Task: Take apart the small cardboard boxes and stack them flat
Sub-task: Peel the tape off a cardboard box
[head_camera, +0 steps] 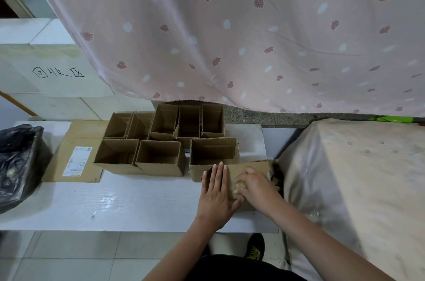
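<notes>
Both hands on a cardboard box [248, 171] at the table's [115, 200] right edge — left hand [216, 195] flat, right hand [255, 185] curled at tape.

The left hand [215, 191] lies flat over the left part of the near box [249, 169], hiding that face. The right hand [255, 183] covers the middle of it; its fingertips blur together, so whether they pinch the pale tape patch [239, 185] cannot be told. The curtain [230, 27] hides the far rims of the back row of boxes [188, 119]. Print on the label [77, 161] is too small to read. The black bag [16, 161] is cut off by the left edge. The covered block [356, 177] runs off the right edge; its cover hides what it is.
</notes>
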{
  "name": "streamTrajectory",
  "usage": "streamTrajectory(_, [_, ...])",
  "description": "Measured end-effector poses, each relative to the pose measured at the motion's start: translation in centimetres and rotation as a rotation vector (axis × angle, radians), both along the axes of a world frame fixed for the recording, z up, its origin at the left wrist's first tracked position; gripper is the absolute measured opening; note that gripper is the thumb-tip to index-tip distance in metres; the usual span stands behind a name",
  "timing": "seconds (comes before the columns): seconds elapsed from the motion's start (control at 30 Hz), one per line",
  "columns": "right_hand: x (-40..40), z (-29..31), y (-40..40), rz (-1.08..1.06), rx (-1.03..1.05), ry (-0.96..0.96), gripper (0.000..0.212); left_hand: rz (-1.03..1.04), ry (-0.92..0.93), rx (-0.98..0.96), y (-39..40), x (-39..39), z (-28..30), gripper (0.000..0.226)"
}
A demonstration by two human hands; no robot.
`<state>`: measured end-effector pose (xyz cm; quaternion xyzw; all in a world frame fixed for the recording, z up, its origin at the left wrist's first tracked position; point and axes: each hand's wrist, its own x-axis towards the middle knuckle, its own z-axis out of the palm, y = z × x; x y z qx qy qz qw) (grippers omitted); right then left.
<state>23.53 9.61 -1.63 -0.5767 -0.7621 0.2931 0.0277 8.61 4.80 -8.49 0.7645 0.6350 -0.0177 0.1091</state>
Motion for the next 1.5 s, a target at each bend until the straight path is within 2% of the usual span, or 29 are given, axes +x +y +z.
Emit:
streamTrajectory(0.2, [0.7, 0.5, 0.4, -0.053, -0.103, 0.004, 0.044, -0.005, -0.009, 0.008, 0.1, -0.2, 0.0, 0.093])
streamTrajectory(0.43, [0.5, 1.1, 0.0, -0.025, -0.114, -0.01, 0.024, -0.004, -0.026, -0.001, 0.2, -0.2, -0.1, 0.092])
streamTrajectory(0.57, [0.7, 1.3, 0.5, 0.009, -0.06, -0.085, 0.037, 0.014, -0.044, -0.014, 0.2, -0.1, -0.1, 0.092])
streamTrajectory(0.77, [0.4, 0.7, 1.1, -0.034, -0.113, -0.006, 0.052, -0.006, -0.043, -0.017, 0.4, -0.3, -0.5, 0.095])
streamTrajectory(0.9, [0.4, 0.4, 1.0, -0.049, -0.113, -0.025, 0.024, -0.015, -0.037, -0.01, 0.2, -0.3, -0.3, 0.094])
streamTrajectory(1.13, [0.7, 1.8, 1.3, -0.145, -0.154, 0.107, 0.022, -0.017, -0.022, -0.034, 0.4, -0.4, -0.3, 0.095])
streamTrajectory(1.33, [0.3, 2.1, 0.8, -0.156, -0.121, 0.052, 0.019, -0.014, -0.003, -0.055, 0.2, -0.3, -0.1, 0.095])
streamTrajectory(1.5, [-0.1, 2.7, 0.2, -0.236, -0.195, 0.091, 0.047, -0.034, 0.015, -0.065, 0.2, -0.3, 0.8, 0.094])
